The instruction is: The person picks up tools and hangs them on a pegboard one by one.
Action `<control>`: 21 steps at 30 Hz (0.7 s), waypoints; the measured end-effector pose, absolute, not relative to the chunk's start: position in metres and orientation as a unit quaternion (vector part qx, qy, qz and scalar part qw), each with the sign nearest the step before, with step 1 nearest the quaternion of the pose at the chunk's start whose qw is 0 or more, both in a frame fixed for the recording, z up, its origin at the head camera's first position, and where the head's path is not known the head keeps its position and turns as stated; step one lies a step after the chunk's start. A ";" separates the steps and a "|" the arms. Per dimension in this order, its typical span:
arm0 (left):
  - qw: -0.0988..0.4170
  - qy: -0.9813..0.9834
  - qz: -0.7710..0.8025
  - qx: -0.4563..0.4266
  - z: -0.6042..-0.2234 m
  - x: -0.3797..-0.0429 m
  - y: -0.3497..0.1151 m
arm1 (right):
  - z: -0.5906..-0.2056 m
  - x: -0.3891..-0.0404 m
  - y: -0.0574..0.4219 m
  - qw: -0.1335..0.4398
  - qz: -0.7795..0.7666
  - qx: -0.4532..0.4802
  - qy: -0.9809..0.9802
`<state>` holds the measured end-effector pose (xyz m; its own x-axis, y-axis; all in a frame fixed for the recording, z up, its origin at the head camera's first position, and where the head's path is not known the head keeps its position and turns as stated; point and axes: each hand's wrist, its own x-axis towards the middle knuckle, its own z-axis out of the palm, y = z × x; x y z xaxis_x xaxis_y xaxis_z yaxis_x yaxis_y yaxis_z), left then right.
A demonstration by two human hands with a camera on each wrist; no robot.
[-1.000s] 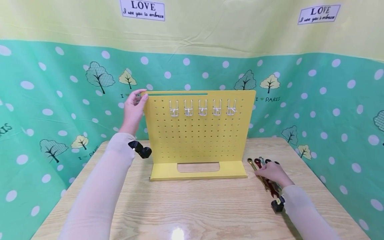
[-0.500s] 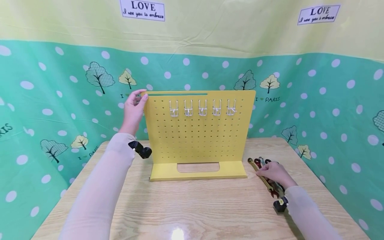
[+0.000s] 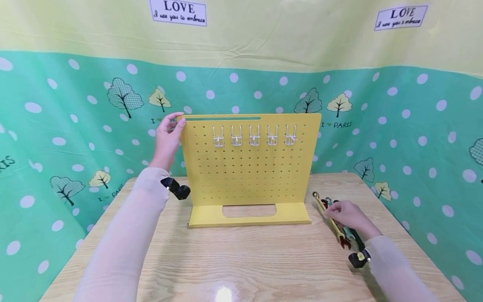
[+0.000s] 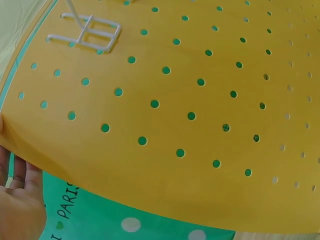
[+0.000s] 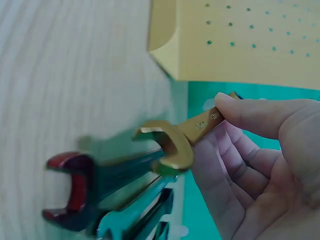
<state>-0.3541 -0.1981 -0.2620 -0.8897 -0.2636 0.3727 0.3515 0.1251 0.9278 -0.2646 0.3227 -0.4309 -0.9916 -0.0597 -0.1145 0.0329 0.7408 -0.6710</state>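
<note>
Right hand (image 5: 275, 165) has a shiny gold wrench (image 5: 197, 128) pinched between thumb and fingers, open end sticking out, right by the other wrenches (image 5: 127, 212). Left hand (image 3: 167, 138) is pinching the yellow board (image 3: 250, 176) at its top left corner.

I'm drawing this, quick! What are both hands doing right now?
Left hand: closed, holding the yellow pegboard near its top.
Right hand: closed, pinching a gold wrench.
</note>
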 end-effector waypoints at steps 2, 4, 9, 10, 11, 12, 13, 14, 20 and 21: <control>0.231 -0.715 -0.659 -0.029 -0.262 -0.354 -0.198 | -0.426 -0.262 0.321 0.064 -0.368 -0.020 0.927; 0.230 -0.718 -0.657 -0.029 -0.261 -0.354 -0.199 | -0.422 -0.260 0.318 0.064 -0.377 -0.027 0.924; 0.227 -0.722 -0.653 -0.028 -0.261 -0.354 -0.199 | -0.411 -0.257 0.303 0.048 -0.388 -0.052 0.919; 0.227 -0.722 -0.653 -0.028 -0.261 -0.354 -0.200 | -0.409 -0.257 0.300 0.044 -0.392 -0.056 0.917; 0.226 -0.722 -0.653 -0.029 -0.261 -0.353 -0.200 | -0.407 -0.257 0.296 0.041 -0.397 -0.060 0.915; 0.226 -0.722 -0.654 -0.029 -0.261 -0.353 -0.200 | -0.405 -0.257 0.292 0.037 -0.402 -0.064 0.913; 0.226 -0.722 -0.654 -0.030 -0.261 -0.353 -0.200 | -0.403 -0.257 0.287 0.034 -0.408 -0.068 0.910; 0.226 -0.722 -0.654 -0.030 -0.261 -0.353 -0.201 | -0.401 -0.257 0.283 0.032 -0.413 -0.069 0.907; 0.224 -0.726 -0.650 -0.030 -0.260 -0.352 -0.202 | -0.391 -0.267 0.250 0.019 -0.426 -0.095 0.900; 0.223 -0.726 -0.650 -0.030 -0.260 -0.352 -0.202 | -0.390 -0.268 0.244 0.016 -0.429 -0.101 0.898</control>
<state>-0.3516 -0.2017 -0.2601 -0.8987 -0.2457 0.3632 0.3342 0.1524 0.9301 -0.2685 0.2443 -0.3901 -0.9792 -0.1946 0.0569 -0.1666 0.6122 -0.7730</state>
